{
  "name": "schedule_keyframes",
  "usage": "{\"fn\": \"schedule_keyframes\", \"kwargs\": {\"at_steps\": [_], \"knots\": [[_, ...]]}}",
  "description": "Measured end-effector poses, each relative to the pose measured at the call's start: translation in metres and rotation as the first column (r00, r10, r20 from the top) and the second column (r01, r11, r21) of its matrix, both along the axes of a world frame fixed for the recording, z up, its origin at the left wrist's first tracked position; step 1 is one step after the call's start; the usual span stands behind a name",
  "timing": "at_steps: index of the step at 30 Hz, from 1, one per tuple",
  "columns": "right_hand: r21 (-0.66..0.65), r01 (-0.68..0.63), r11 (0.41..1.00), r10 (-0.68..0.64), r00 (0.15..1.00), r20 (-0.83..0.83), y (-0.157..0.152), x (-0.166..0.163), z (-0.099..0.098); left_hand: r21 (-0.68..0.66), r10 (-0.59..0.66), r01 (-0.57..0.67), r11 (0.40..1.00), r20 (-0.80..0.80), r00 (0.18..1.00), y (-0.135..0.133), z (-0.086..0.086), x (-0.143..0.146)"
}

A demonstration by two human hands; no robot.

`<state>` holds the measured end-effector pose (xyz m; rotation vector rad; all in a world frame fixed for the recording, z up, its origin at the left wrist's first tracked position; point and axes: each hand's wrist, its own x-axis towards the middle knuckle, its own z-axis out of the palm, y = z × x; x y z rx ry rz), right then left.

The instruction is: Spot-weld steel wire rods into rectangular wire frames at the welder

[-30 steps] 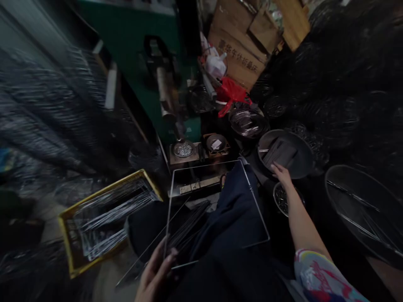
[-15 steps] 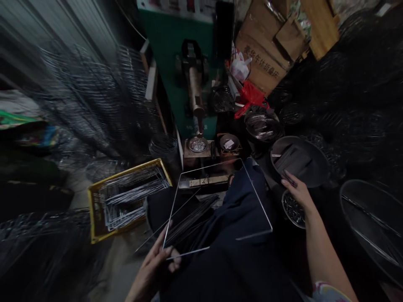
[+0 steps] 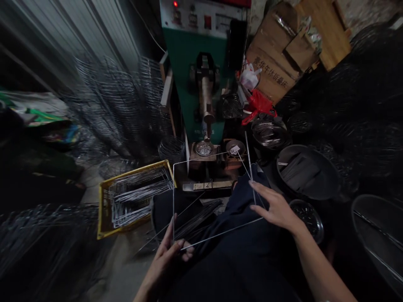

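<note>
My left hand (image 3: 168, 253) pinches the near left corner of a thin rectangular wire frame (image 3: 173, 197) that lies over my lap in dark trousers. Over the frame's right side, my right hand (image 3: 275, 207) holds a short straight wire rod (image 3: 249, 161) that points up toward the machine. A bundle of loose straight wires (image 3: 195, 216) rests across my knee under the frame. In front of me stands a green welding machine (image 3: 204, 79) with its electrode over a small metal dish (image 3: 204, 148).
A yellow crate (image 3: 103, 209) of bent wire pieces sits on the floor at left. Dark round basins (image 3: 327, 184) with metal strips and small parts stand at right. Stacks of wire grids (image 3: 119, 105) lean at back left; cardboard boxes (image 3: 277, 63) sit at back right.
My right hand left the dark basin at right and came over the wire frame, now carrying a short rod. The view tilted up and the frame shifted slightly left.
</note>
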<state>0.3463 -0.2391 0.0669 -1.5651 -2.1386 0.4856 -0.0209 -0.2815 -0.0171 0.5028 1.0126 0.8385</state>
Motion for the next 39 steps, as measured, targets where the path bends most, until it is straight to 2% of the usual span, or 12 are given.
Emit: {"fn": "schedule_keyframes", "kwargs": {"at_steps": [2,6,11,16,19,23,25,31,39], "knots": [[-0.017,-0.065,0.998,0.066,0.997,0.047,0.004,-0.011,-0.009,0.021,-0.007,0.007,1.000,0.017,1.000,-0.001,-0.001,0.000],[-0.065,-0.112,0.992,0.119,0.987,0.110,0.009,-0.021,-0.024,0.020,-0.011,0.010,1.000,0.055,0.998,-0.004,-0.002,-0.001],[-0.115,-0.137,0.984,0.153,0.978,0.143,0.006,-0.023,-0.030,0.029,-0.019,0.018,0.999,0.017,1.000,-0.004,-0.002,-0.003],[-0.172,-0.104,0.980,0.131,0.979,0.154,0.003,-0.024,-0.034,0.026,-0.021,0.021,0.999,0.031,0.999,-0.002,-0.002,-0.003],[-0.193,-0.133,0.972,0.153,0.984,0.093,0.002,-0.041,-0.038,0.036,-0.039,0.037,0.999,0.051,0.998,0.000,-0.003,0.004],[-0.210,-0.343,0.916,0.331,0.939,-0.090,0.002,-0.079,-0.042,0.065,-0.087,0.082,0.994,0.066,0.994,0.004,-0.007,0.019],[-0.218,-0.400,0.890,0.377,0.915,-0.139,0.000,-0.090,-0.042,0.072,-0.092,0.087,0.994,0.069,0.993,0.006,-0.007,0.023],[-0.237,-0.286,0.929,0.263,0.957,-0.123,-0.002,-0.074,-0.044,0.113,-0.019,0.013,0.994,0.054,0.998,0.011,0.003,0.015],[-0.255,-0.299,0.920,0.272,0.953,-0.136,0.007,-0.073,-0.050,0.169,0.009,-0.018,0.985,0.056,0.998,0.021,0.009,0.010]]}}
